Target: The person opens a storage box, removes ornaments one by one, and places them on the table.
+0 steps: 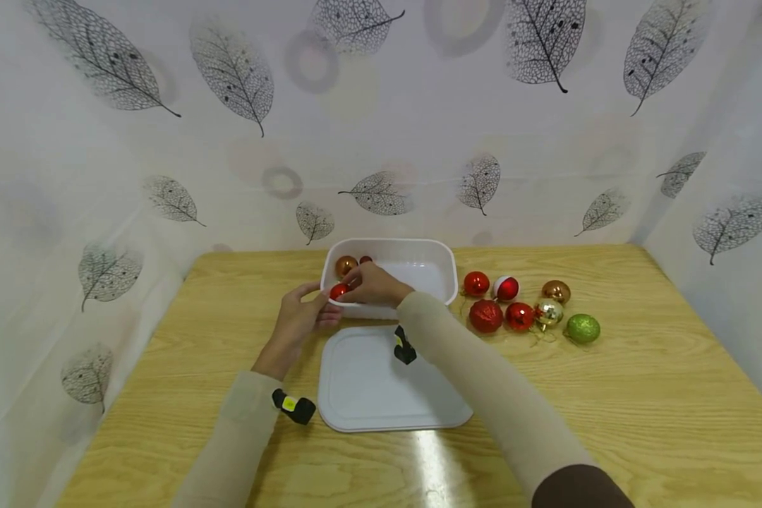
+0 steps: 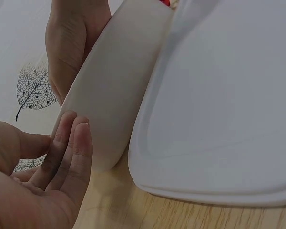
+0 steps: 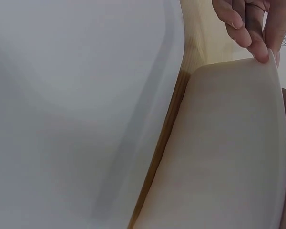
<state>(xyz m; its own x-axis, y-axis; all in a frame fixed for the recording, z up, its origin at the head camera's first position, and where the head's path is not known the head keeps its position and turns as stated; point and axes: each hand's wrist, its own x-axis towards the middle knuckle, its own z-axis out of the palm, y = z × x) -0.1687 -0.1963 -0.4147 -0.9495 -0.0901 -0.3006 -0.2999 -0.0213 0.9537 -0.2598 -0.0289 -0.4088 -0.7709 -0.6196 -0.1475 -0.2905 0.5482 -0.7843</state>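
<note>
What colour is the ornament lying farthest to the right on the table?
Green, with a glittery look; the head view shows it best.

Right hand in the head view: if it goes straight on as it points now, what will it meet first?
The right hand would probably meet the red ball at its fingertips first, then the left wall of the white container; exact depth is unclear.

Wood-grain tabletop [image 1: 648, 395] beneath a white tub [image 1: 371, 311], pale lid [image 1: 381, 381] and seven colourful baubles [image 1: 519, 317].

No readable text, brands or numbers, yellow patch [image 1: 289, 403] on black wrist camera [image 1: 303, 412] possibly marked, too small.
</note>
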